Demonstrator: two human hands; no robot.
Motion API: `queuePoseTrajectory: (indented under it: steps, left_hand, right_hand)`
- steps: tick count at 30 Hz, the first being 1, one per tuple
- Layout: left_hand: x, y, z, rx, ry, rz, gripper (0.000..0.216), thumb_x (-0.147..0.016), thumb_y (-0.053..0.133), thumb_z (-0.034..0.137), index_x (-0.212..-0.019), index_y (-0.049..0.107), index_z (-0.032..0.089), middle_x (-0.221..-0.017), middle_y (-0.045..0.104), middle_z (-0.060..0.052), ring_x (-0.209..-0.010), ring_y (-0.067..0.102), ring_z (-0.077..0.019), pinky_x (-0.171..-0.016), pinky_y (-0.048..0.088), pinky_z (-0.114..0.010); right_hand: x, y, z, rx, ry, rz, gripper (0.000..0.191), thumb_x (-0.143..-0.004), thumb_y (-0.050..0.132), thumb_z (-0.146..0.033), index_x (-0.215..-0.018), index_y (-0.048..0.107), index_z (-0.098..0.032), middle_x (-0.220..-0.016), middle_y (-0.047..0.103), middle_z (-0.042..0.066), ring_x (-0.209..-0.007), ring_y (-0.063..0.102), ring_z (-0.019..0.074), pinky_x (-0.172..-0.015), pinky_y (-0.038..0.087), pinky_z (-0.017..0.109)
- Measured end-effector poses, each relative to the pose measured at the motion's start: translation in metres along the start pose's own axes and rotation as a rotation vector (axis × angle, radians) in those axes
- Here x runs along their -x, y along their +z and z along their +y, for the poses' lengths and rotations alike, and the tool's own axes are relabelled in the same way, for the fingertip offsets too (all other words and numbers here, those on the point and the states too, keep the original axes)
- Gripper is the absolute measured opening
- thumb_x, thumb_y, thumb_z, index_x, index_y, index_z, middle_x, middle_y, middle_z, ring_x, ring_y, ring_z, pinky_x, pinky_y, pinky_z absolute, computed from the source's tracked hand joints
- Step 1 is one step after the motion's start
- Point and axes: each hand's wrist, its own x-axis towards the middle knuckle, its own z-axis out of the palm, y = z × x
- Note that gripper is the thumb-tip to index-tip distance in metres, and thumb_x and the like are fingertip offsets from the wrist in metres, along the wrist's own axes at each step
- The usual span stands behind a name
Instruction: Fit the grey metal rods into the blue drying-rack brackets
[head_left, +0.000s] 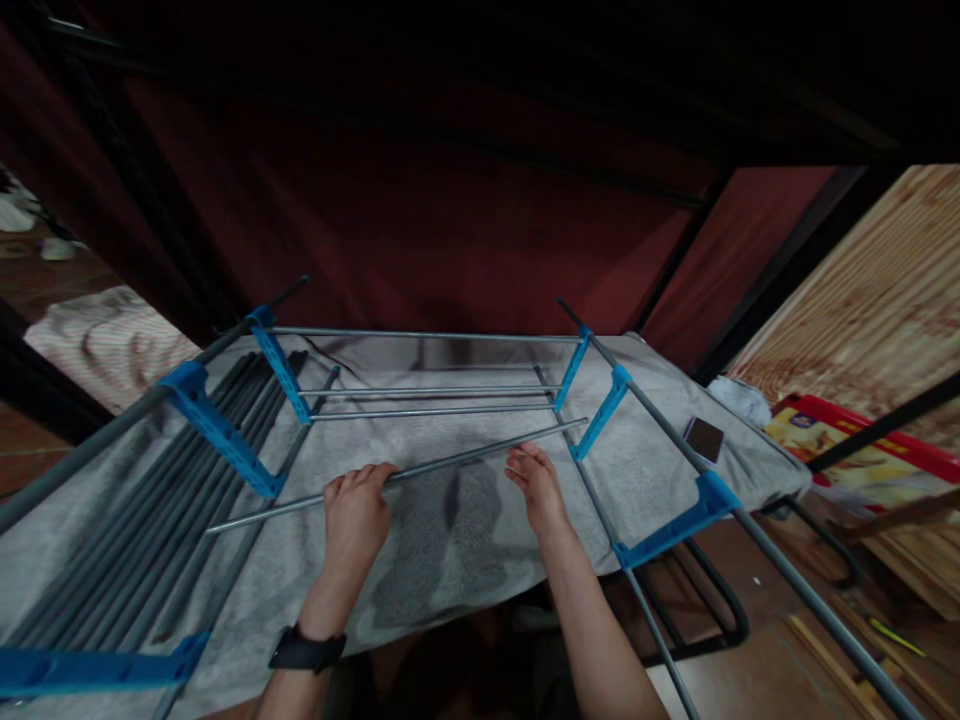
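My left hand (358, 508) is closed around a thin grey metal rod (459, 458), left of its middle. The rod slants over the grey cloth, its right end farther from me and near a blue plastic bracket (601, 412) on the right side. Just below the rod's right half is my right hand (534, 482), fingers loosely bent and apart, not gripping it. Around both hands stands a frame of grey tubes joined by blue brackets, among them a left bracket (225, 440) and a near right bracket (675, 525). Several cross rods (435, 390) span its far end.
Several loose grey tubes (172, 490) lie side by side on the cloth (442, 540) at left. A phone (703, 441) rests on the right. Dark posts and a red panel (465, 240) rise behind. A red and yellow box (870, 455) and wood pieces are at right.
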Motion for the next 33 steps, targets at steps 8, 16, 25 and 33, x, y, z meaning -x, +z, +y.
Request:
queuePoseTrajectory:
  steps: [8, 16, 25, 33]
  left_hand:
    - [-0.003, 0.008, -0.005, -0.007, 0.002, -0.174, 0.055, -0.078, 0.035, 0.001, -0.115, 0.071, 0.020, -0.113, 0.071, -0.012, -0.110, 0.064, -0.0294, -0.095, 0.041, -0.042]
    - [-0.007, 0.011, -0.015, 0.060, -0.028, -0.305, 0.037, -0.085, 0.043, 0.012, -0.111, 0.068, 0.022, -0.110, 0.072, -0.010, -0.103, 0.067, -0.0243, -0.089, 0.046, -0.034]
    - [-0.009, 0.008, -0.018, 0.178, -0.013, -0.302, 0.005, -0.082, 0.051, 0.024, -0.086, 0.053, 0.025, -0.088, 0.071, -0.003, -0.085, 0.067, -0.0222, -0.076, 0.044, -0.031]
    - [-0.011, 0.012, -0.023, 0.126, 0.025, -0.305, 0.024, -0.087, 0.047, 0.029, -0.101, 0.065, 0.022, -0.106, 0.073, -0.010, -0.096, 0.068, -0.0257, -0.084, 0.047, -0.034]
  right_hand:
    - [-0.010, -0.010, -0.003, -0.165, 0.107, 0.031, 0.011, -0.073, 0.067, -0.013, -0.080, 0.065, -0.021, -0.081, 0.075, 0.002, -0.077, 0.070, 0.0154, -0.072, 0.059, 0.028]
    - [-0.012, -0.015, 0.004, -0.133, 0.082, 0.076, 0.015, -0.078, 0.075, -0.023, -0.074, 0.060, -0.021, -0.077, 0.073, 0.002, -0.073, 0.069, 0.0150, -0.069, 0.059, 0.027]
    - [-0.013, -0.018, 0.011, -0.129, 0.109, 0.114, 0.018, -0.078, 0.075, -0.025, -0.073, 0.059, -0.021, -0.068, 0.069, -0.001, -0.060, 0.064, 0.0121, -0.067, 0.058, 0.027]
    - [-0.016, -0.020, 0.012, -0.127, 0.126, 0.179, 0.013, -0.078, 0.072, -0.020, -0.075, 0.059, -0.022, -0.070, 0.071, -0.001, -0.060, 0.064, 0.0120, -0.065, 0.059, 0.026]
